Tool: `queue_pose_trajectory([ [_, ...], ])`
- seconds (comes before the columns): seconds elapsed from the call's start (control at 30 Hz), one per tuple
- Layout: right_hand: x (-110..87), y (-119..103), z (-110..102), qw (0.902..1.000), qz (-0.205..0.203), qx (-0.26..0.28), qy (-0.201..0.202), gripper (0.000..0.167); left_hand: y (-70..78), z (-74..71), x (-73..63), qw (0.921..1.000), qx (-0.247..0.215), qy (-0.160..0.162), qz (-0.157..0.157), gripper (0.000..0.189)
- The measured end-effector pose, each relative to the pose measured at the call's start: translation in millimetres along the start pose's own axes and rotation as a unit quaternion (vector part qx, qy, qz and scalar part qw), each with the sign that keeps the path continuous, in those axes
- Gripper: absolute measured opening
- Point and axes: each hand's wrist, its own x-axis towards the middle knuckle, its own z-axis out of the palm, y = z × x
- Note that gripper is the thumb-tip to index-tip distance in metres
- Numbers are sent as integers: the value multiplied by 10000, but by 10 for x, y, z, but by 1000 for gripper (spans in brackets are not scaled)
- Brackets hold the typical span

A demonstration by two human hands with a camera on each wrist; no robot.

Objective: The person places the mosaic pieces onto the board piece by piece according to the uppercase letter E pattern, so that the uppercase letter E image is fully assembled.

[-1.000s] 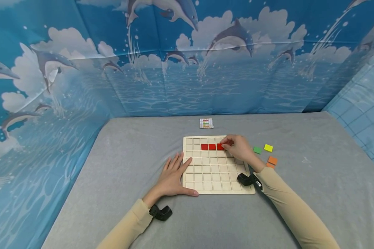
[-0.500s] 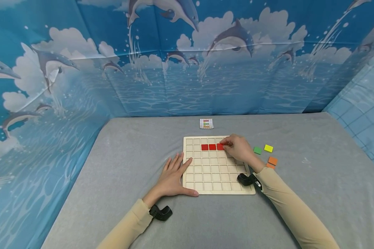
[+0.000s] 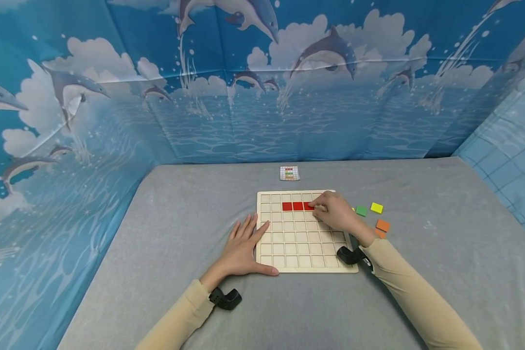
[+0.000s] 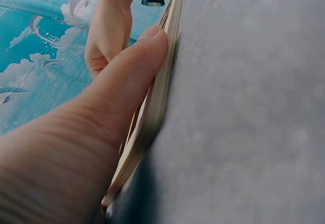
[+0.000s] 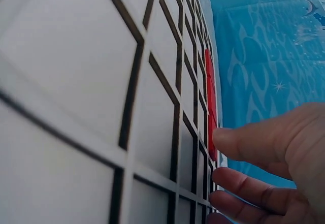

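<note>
A light wooden grid board [image 3: 290,249] lies flat on the grey cloth. In one of its upper rows sit three red square tiles [image 3: 298,206], side by side. My left hand [image 3: 242,253] rests along the board's left edge with fingers spread, its thumb [image 4: 147,46] touching the front rim in the left wrist view. Over the board's upper right, my right hand [image 3: 339,214] touches the rightmost red tile [image 3: 306,206] with a fingertip. In the right wrist view that tile [image 5: 212,145] lies level with the others, and the remaining fingers [image 5: 244,183] are loosely bent, apart from it.
Right of the board lie a green tile [image 3: 361,211], a yellow tile [image 3: 376,208] and orange tiles [image 3: 382,225]; a yellow sliver shows beside my right wrist. Behind the board is a small printed pattern card [image 3: 289,173]. A blue dolphin curtain [image 3: 262,121] closes the back.
My right hand has let go its pinch on the rightmost red tile and shifted slightly right and toward me, one fingertip staying on it. The tile now lies flat. My left hand is still.
</note>
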Motion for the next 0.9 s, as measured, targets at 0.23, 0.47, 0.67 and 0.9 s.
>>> queue_pose_trajectory([
  [0.23, -122, 53, -85, 9977, -3, 640, -215, 20, 12, -24, 1, 10000, 45, -49, -16, 117],
  [0.47, -236, 180, -263, 9961, 422, 770, -8, 22, 5, -16, -2, 10000, -20, -11, -10, 117],
  [0.67, -319, 276, -385, 9958, 792, 466, -37, 28, 6, -25, -3, 10000, 32, -35, -44, 117],
  [0.9, -384, 363, -439, 9928, 1149, 278, -197, 37, 13, -23, 0, 9999, 50, -98, -71, 117],
])
